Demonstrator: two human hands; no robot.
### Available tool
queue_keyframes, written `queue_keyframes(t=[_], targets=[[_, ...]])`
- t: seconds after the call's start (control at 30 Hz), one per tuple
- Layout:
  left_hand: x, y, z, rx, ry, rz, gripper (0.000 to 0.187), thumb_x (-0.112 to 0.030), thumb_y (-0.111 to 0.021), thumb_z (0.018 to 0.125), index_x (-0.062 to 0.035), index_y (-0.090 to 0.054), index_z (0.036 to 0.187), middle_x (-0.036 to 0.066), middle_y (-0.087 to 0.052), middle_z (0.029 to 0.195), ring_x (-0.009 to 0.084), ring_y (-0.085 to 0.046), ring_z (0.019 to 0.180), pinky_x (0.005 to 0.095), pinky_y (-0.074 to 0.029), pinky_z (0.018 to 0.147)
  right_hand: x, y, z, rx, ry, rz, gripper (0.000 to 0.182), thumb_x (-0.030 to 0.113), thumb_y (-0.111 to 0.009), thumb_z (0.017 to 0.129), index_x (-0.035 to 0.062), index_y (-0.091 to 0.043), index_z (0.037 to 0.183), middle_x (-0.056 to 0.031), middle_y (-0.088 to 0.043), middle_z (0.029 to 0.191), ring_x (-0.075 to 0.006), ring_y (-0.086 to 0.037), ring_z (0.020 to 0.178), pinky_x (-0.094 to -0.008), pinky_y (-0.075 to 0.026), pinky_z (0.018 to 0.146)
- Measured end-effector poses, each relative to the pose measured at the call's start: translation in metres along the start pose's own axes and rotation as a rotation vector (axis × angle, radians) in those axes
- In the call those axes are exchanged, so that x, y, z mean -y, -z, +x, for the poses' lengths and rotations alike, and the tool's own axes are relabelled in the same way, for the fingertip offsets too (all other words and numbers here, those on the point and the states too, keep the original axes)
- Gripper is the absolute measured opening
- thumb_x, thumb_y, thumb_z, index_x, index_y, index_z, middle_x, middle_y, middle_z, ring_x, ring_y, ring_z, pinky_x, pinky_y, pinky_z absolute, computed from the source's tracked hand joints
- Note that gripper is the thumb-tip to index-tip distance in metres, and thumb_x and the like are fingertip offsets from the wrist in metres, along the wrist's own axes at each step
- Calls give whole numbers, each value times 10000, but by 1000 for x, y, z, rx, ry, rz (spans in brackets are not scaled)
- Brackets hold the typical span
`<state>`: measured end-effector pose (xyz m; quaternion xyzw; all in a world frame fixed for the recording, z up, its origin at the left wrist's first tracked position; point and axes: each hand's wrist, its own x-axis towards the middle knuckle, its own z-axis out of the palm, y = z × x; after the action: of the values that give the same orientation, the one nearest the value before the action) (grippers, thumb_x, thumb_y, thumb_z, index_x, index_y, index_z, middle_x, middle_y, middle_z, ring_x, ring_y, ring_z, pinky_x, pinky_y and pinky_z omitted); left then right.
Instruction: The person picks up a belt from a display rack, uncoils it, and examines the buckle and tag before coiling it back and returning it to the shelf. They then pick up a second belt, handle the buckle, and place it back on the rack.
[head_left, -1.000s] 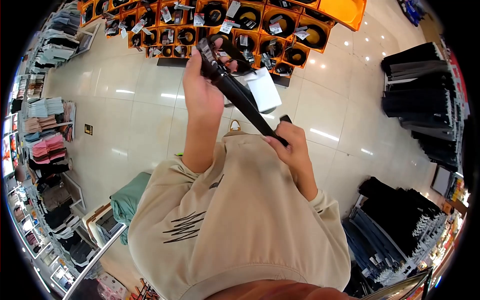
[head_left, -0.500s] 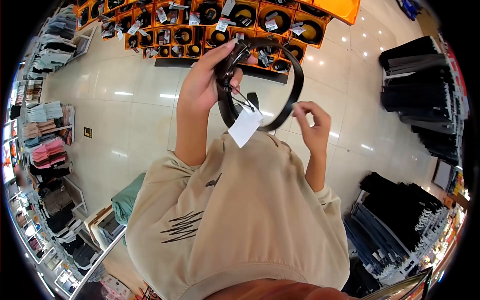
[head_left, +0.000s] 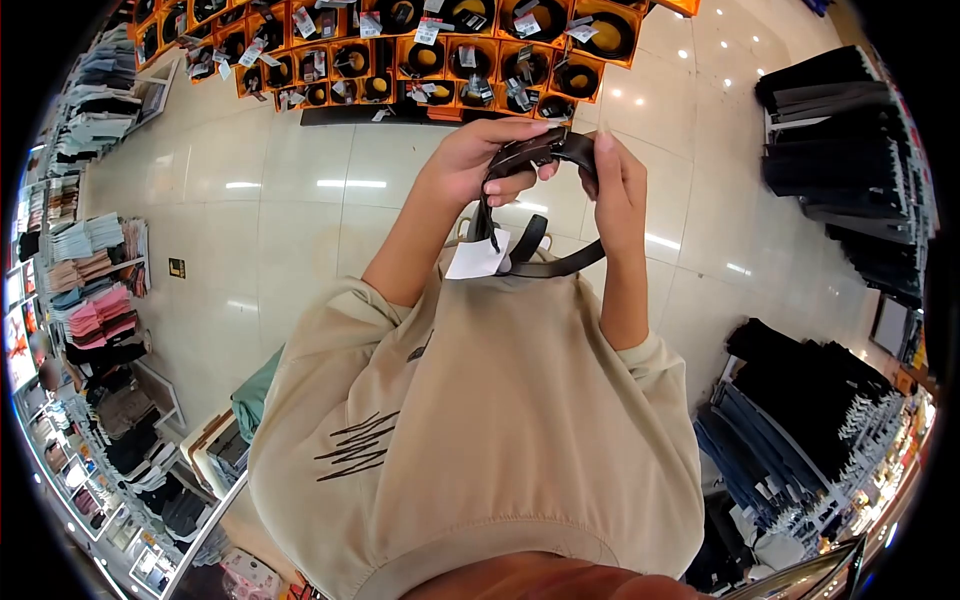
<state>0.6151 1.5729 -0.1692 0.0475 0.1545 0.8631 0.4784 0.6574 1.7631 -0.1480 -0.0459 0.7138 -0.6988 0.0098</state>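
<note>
A dark belt [head_left: 565, 264] hangs in a loose loop between my two hands, in front of my beige shirt. My left hand [head_left: 487, 165] is closed round the buckle end, its fingers on the dark buckle [head_left: 527, 152]. On the other side, my right hand [head_left: 617, 190] pinches the strap close to the buckle, with the thumb and fingers on both faces. A white tag [head_left: 478, 257] dangles on a dark cord below my left hand. The belt's free tip curls up inside the loop.
Orange display boxes [head_left: 497, 52] with rolled, tagged belts stand ahead. Folded clothes [head_left: 92, 238] fill shelves at the left. Dark trousers [head_left: 835, 150] hang at the right, with more black clothes [head_left: 800, 385] and jeans below them. A green cloth [head_left: 258, 393] lies at the lower left.
My right hand has moved up and inward and taken hold of the strap near the buckle. My left hand has shifted right and slightly down, and the loop hangs lower.
</note>
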Motion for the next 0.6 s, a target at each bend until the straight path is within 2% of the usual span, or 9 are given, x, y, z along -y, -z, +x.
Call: queue_keyframes(t=[0.03, 0.13, 0.23, 0.33, 0.37, 0.5, 0.6], targets=[[1, 3, 1, 26, 13, -47, 316, -213, -429, 996, 88, -517, 1043, 222, -609, 823, 160, -485, 350, 274, -422, 280, 3, -3, 0, -27, -8, -15, 386, 313, -434, 1011, 14, -610, 843, 37, -428, 633, -36, -332, 552, -216, -248, 490], [3, 8, -2, 20, 14, -17, 380, -207, -343, 1007, 52, -405, 1278, 222, -577, 829, 149, -427, 300, 269, -394, 257, 7, -8, 1, -49, 14, -19, 383, 314, -458, 1003, 31, -582, 777, 60, -407, 620, -28, -295, 536, -215, -221, 474], [1, 3, -6, -49, -3, 102, 328, -222, -402, 994, 37, -446, 1191, 222, -612, 806, 150, -450, 307, 253, -396, 277, 1, 0, 0, -53, -25, -57, 343, 230, -562, 961, -24, -549, 731, 29, -434, 590, -46, -346, 608, -250, -295, 510], [-7, -12, -9, -120, 31, 545, 246, -264, -523, 962, -21, -511, 993, 190, -671, 785, 154, -509, 355, 247, -415, 329, 2, 11, -2, -108, 77, -206, 351, 171, -628, 918, -20, -509, 649, 20, -385, 535, -46, -323, 565, -250, -280, 478], [-11, -24, -13, -152, 79, 675, 243, -288, -556, 950, -55, -488, 971, 184, -684, 791, 138, -536, 385, 227, -431, 375, 5, 15, -4, -107, 112, -269, 363, 157, -647, 900, -15, -494, 619, 10, -368, 512, -49, -311, 536, -251, -271, 463], [-21, -27, -29, -161, 142, 952, 224, -268, -535, 970, -71, -452, 1034, 157, -693, 790, 125, -554, 434, 218, -421, 402, -1, 44, -12, -120, 171, -427, 369, 149, -676, 865, -3, -496, 582, 4, -357, 483, -52, -303, 489, -254, -256, 442], [-26, -21, -41, -180, 161, 965, 220, -260, -519, 979, -67, -443, 1053, 145, -694, 798, 123, -559, 464, 218, -425, 426, -5, 61, -14, -158, 158, -391, 367, 146, -672, 868, -2, -497, 581, 17, -361, 490, -51, -300, 498, -248, -247, 448]])
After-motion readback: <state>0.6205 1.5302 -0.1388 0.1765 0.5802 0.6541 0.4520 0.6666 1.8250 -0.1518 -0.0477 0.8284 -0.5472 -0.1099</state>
